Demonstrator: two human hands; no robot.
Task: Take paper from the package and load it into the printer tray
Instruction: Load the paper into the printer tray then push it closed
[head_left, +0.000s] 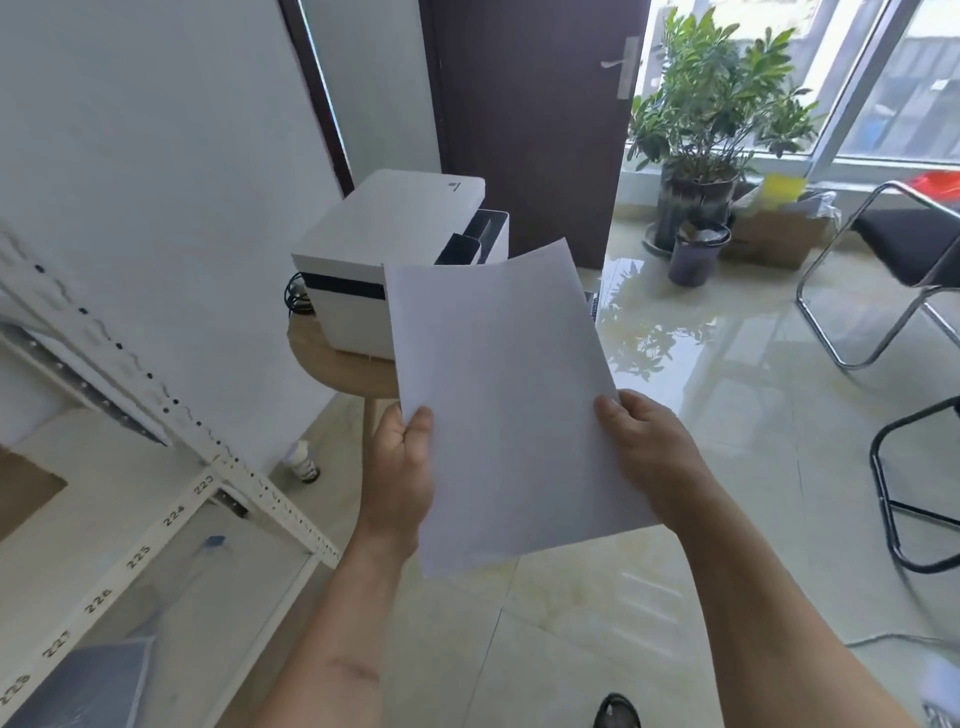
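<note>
I hold white paper (498, 395) in front of me with both hands, its long side pointing away towards the printer. My left hand (400, 467) grips its left edge, thumb on top. My right hand (649, 457) grips its right edge. The white printer (384, 244) stands on a small round wooden table (332, 364) ahead, partly hidden behind the sheet's far end. A dark open slot (470, 241) shows at the printer's right side. I cannot tell whether I hold one sheet or a thin stack. A plastic-wrapped package (88, 680) lies at the lower left.
A white metal shelf rack (171, 519) with numbered rails stands at my left. A small bottle (304, 462) sits on the floor by the wall. A potted plant (701, 135), a dark bin (693, 254), a cardboard box (774, 239) and two metal-framed chairs (893, 270) stand at the right.
</note>
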